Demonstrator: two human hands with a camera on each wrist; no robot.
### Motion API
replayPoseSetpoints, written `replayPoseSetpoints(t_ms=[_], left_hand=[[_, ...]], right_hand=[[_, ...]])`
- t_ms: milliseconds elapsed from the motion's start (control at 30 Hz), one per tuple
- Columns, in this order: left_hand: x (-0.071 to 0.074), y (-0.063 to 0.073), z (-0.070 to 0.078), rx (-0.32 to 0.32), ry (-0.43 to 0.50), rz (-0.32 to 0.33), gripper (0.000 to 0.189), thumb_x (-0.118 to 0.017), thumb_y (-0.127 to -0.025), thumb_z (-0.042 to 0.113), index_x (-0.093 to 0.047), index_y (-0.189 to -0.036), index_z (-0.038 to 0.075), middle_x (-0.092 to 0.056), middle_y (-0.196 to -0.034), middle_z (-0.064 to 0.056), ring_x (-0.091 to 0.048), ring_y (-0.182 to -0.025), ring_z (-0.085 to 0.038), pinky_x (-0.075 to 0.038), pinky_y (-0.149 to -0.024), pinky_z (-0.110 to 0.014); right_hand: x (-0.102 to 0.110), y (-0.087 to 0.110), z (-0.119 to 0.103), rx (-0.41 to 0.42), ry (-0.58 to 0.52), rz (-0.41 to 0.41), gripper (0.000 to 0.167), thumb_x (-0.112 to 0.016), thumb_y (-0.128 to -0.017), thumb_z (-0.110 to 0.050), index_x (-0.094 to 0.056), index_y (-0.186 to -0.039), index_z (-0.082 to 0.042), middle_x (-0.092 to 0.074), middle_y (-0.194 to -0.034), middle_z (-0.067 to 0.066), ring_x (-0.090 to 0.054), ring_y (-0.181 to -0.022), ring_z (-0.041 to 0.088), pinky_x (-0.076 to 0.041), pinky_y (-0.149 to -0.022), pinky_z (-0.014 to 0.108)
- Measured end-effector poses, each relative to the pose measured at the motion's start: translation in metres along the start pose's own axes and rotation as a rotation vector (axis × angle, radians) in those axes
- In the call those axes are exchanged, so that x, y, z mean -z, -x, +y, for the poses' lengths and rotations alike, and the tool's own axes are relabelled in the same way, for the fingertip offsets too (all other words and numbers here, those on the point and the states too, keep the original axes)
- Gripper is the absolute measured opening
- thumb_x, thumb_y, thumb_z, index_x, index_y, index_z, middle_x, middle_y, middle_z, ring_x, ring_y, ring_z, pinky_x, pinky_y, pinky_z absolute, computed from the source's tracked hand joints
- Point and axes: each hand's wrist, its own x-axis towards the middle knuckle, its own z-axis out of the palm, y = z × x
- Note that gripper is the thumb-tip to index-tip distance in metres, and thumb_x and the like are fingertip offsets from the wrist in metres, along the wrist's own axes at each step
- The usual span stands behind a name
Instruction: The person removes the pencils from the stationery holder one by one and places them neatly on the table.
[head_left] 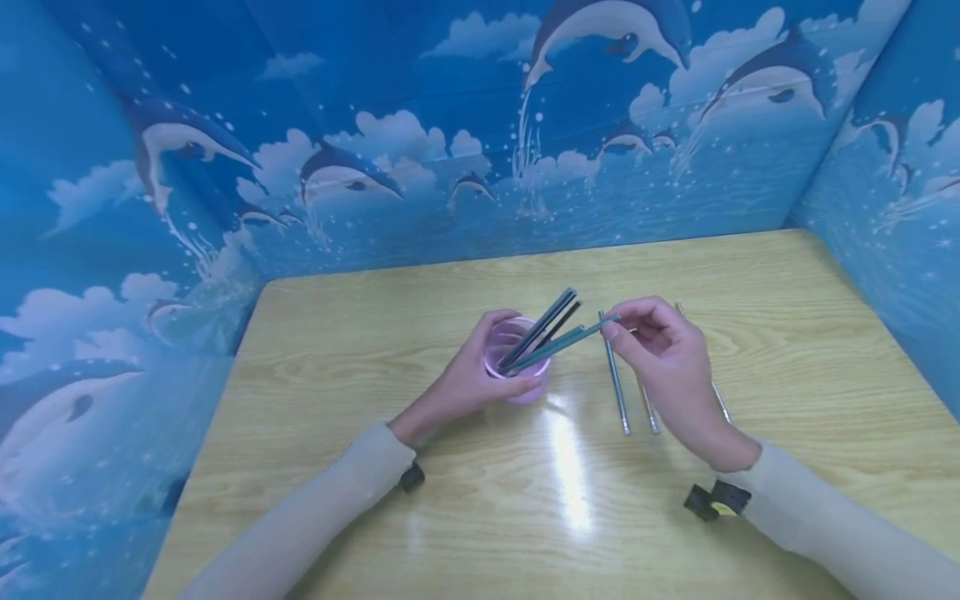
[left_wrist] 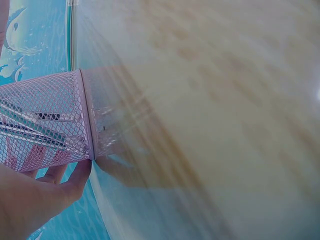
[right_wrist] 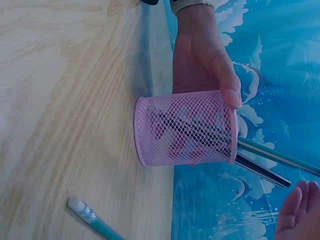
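A pink mesh pencil cup (head_left: 534, 395) stands near the middle of the table, its wall and base showing in the left wrist view (left_wrist: 45, 117). My left hand (head_left: 476, 368) grips the cup from its left side, thumb near the rim. Several dark and green pencils (head_left: 543, 327) lean inside it toward the right. My right hand (head_left: 671, 358) pinches the upper end of a green pencil (head_left: 600, 325) between thumb and fingers. That pencil slants down over the cup's rim, its lower end among the others.
On the wooden table (head_left: 360, 350), a blue-green pencil (head_left: 617, 383) lies right of the cup. Partly under my right hand are another pencil (head_left: 649, 408) and one farther right (head_left: 721, 402). Dolphin-printed blue sheets (head_left: 420, 183) wall the back and sides.
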Motion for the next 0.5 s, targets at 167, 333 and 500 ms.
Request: replayPoseSetpoints(t_ms=[167,333,500], left_hand=[[0.0,-0.001,0.0,-0.003,0.003,0.002,0.093,-0.094,-0.085,0.007,-0.04,-0.159,0.024,-0.06,-0.149,-0.006,-0.061,-0.134,-0.031,-0.051,-0.115,-0.05],[0.0,-0.001,0.0,-0.005,-0.002,0.009,0.093,-0.094,-0.084,0.008,-0.041,-0.159,0.023,-0.06,-0.149,-0.006,-0.061,-0.134,-0.03,-0.051,-0.114,-0.05],[0.0,-0.001,0.0,-0.003,-0.002,0.008,0.092,-0.094,-0.084,0.008,-0.042,-0.159,0.022,-0.06,-0.149,-0.006,-0.061,-0.134,-0.03,-0.05,-0.115,-0.05]], right_hand=[[0.002,-0.003,-0.002,0.128,-0.191,0.051,0.015,-0.066,-0.104,0.009,-0.063,-0.117,0.016,-0.074,-0.117,0.021,-0.073,-0.107,0.028,-0.062,-0.093,0.031],[0.004,-0.008,-0.009,0.227,-0.371,0.115,0.012,-0.059,-0.104,0.014,-0.059,-0.115,0.02,-0.073,-0.11,0.025,-0.075,-0.105,0.034,-0.064,-0.093,0.037],[0.008,-0.012,-0.017,0.29,-0.52,0.156,0.01,-0.055,-0.103,0.018,-0.057,-0.113,0.021,-0.071,-0.104,0.028,-0.075,-0.097,0.037,-0.066,-0.089,0.041]])
